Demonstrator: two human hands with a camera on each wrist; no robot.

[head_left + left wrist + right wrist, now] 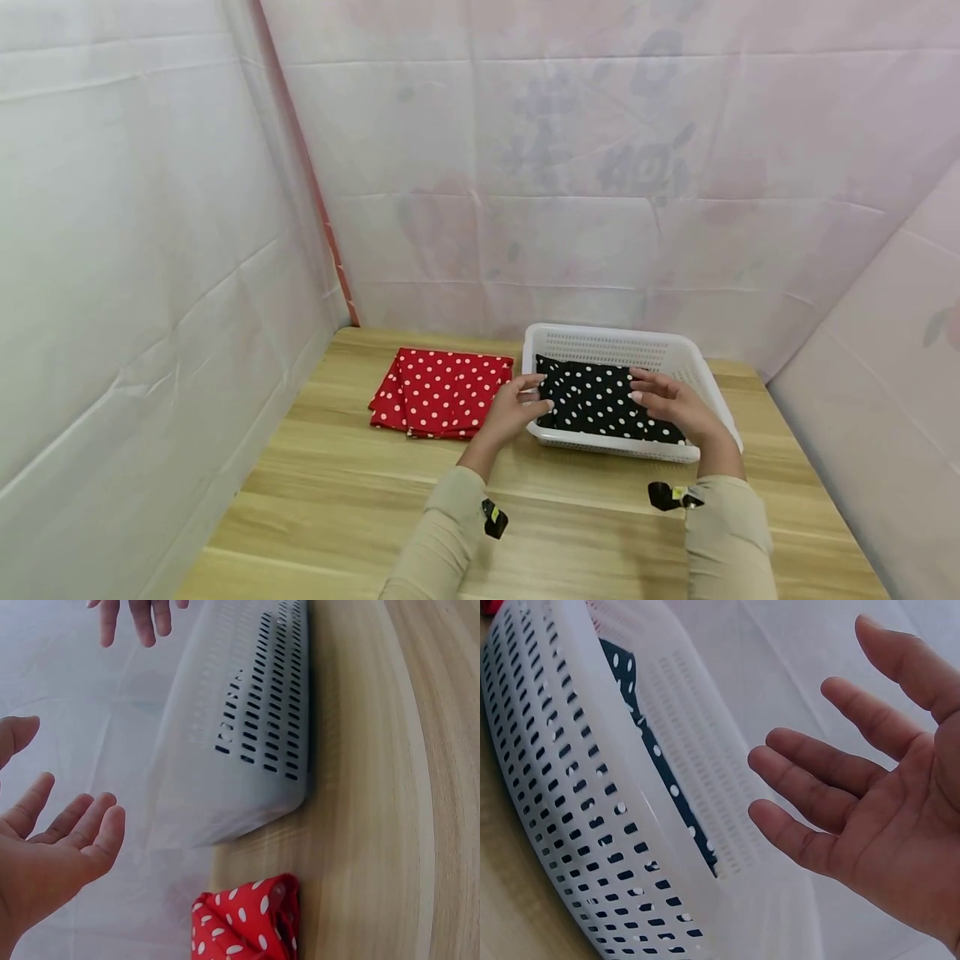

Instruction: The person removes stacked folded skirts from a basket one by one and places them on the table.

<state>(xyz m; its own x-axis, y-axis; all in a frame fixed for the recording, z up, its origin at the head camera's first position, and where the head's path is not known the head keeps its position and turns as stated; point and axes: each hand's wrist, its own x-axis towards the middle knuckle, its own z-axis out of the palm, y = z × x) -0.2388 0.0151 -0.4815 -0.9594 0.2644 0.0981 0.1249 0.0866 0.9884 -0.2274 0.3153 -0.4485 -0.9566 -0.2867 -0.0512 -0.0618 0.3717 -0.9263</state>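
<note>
A folded black cloth with white dots (592,400) lies inside a white plastic basket (615,447) with slotted walls. Over the basket's left rim is my left hand (516,408), its fingers spread and holding nothing. My right hand (678,408) hovers above the right part of the basket, fingers apart and the palm bare in the right wrist view. Left of the basket a folded red cloth with white dots (442,392) lies on the table; the left hand overlaps its right edge in the head view.
The wooden table (337,500) reaches back to a pale printed sheet (562,167) hung behind the basket. Similar sheeting (150,292) closes off the left side, and more stands on the right. Small black cameras sit on both wrists.
</note>
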